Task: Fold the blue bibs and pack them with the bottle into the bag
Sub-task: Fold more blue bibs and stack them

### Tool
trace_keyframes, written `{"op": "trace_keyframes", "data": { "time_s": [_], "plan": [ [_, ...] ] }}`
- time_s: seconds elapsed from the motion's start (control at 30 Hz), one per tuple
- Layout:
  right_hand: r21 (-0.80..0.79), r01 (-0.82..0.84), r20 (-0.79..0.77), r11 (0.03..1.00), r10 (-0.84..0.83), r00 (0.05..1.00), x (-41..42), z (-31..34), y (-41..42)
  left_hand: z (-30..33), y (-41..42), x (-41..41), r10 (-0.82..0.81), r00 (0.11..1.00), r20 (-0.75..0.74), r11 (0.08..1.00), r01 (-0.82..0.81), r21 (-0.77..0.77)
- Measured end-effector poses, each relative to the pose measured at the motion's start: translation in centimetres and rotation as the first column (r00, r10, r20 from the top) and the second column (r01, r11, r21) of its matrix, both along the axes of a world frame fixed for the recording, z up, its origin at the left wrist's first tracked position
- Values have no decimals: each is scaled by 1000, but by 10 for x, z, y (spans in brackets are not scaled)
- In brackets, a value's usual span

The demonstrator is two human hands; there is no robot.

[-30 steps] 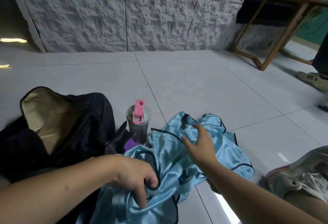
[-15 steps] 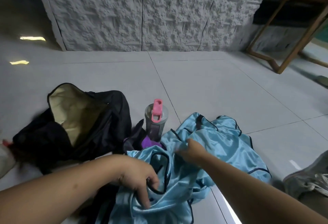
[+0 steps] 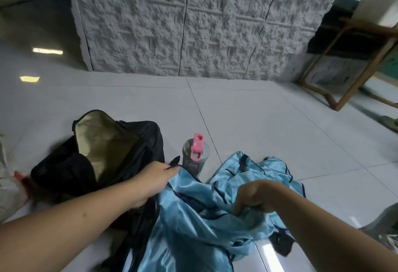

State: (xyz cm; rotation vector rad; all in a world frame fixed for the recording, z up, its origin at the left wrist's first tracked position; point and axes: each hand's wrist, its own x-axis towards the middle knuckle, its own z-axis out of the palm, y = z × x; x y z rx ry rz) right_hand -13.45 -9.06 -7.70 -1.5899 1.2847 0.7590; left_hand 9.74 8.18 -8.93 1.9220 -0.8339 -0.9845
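Observation:
Shiny blue bibs [image 3: 193,224] with dark trim lie crumpled in a heap on the tiled floor in front of me. My left hand [image 3: 154,180] grips one bib's edge at the heap's upper left, beside the bag. My right hand [image 3: 254,195] holds a bunch of blue fabric, lifted a little off the pile. A grey bottle [image 3: 195,155] with a pink flip lid stands upright just behind the bibs. To the left, the black bag [image 3: 71,170] lies open, showing its tan lining [image 3: 101,142].
A textured grey wall [image 3: 193,24] runs across the back. A wooden-framed table [image 3: 349,65] stands at the far right. A shoe [image 3: 389,224] sits at the right edge and pale cloth [image 3: 6,187] at the left edge. Light tiled floor [image 3: 269,125] stretches behind the bottle.
My left hand has moved up and left, pulling a bib edge toward the bag. My right hand has closed on the fabric and raised it. The view has tilted up.

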Motion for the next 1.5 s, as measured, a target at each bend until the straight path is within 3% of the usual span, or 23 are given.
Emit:
{"op": "trace_keyframes", "data": {
  "time_s": [0.07,0.17,0.3,0.43,0.53,0.7,0.77,0.97,1.1,1.2,1.37,1.5],
  "plan": [
    [31,6,29,1000,-7,1000,-14,6,5,6,1,2,85,985,-151,990,-100,-96],
    [132,177,322,975,-211,923,-32,16,9,25,5,1,199,894,-401,947,-281,-156],
    [317,351,668,881,-470,577,-45,42,10,60,9,0,201,783,-588,898,-387,-209],
    [388,320,780,864,-493,386,-50,95,13,106,14,0,75,802,-592,921,-284,-268],
    [438,402,765,804,-569,303,-44,133,21,144,19,0,-73,843,-533,947,-108,-302],
    [165,481,809,861,-397,433,-25,184,22,213,15,3,-193,939,-286,944,98,-314],
    [134,444,860,886,-327,393,-18,207,20,238,10,5,-192,945,-266,921,80,-380],
    [80,293,984,953,-122,129,-12,289,17,304,-2,9,-144,970,-193,818,7,-575],
    [82,321,996,944,-66,-61,-12,331,12,340,-5,15,-220,928,-300,704,-62,-707],
    [117,400,984,909,-51,-171,-17,342,5,353,-8,25,-148,957,-250,674,-88,-734],
    [176,497,974,849,-78,-212,-19,324,-9,341,-22,37,141,983,-121,677,-185,-713],
    [190,496,972,847,-91,-216,-24,320,-15,338,-28,48,88,965,-247,711,-235,-663]
  ]
}}
